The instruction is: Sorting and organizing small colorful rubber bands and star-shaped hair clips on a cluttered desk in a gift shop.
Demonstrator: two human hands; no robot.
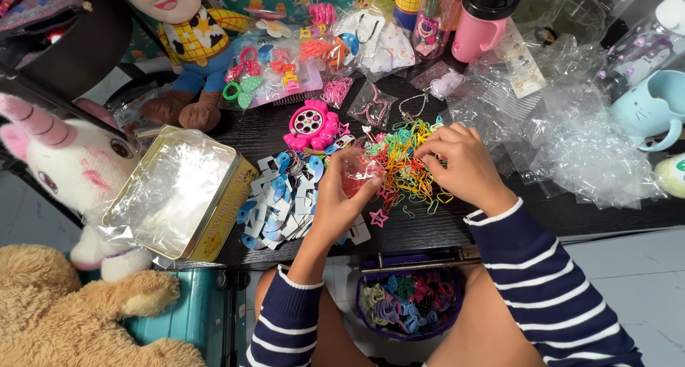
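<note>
The left hand is curled around one small clear bag with something reddish inside, thumb and fingers pinching it just left of the clip pile. The right hand rests on one heap of colourful clips, too many and too tangled to count; its fingertips are pressed together, pinching at the heap's top. The two hands are near each other with the pile between them. Two pink star clips lie loose on the dark desk, one below the left hand, one above it.

Left of the left hand lies one spread of blue and white cards, overlapping beyond counting. Beside that stands one open yellow tin lined with clear film. Above the cards sits one pink round toy.

At the left edge are three soft toys: one white unicorn, one tan plush and one cowboy doll. At the right lie crumpled clear bags, one pale blue mug and, at the back, one pink bottle. Under the desk, between the two striped sleeves, one purple basket holds mixed hair ties
</note>
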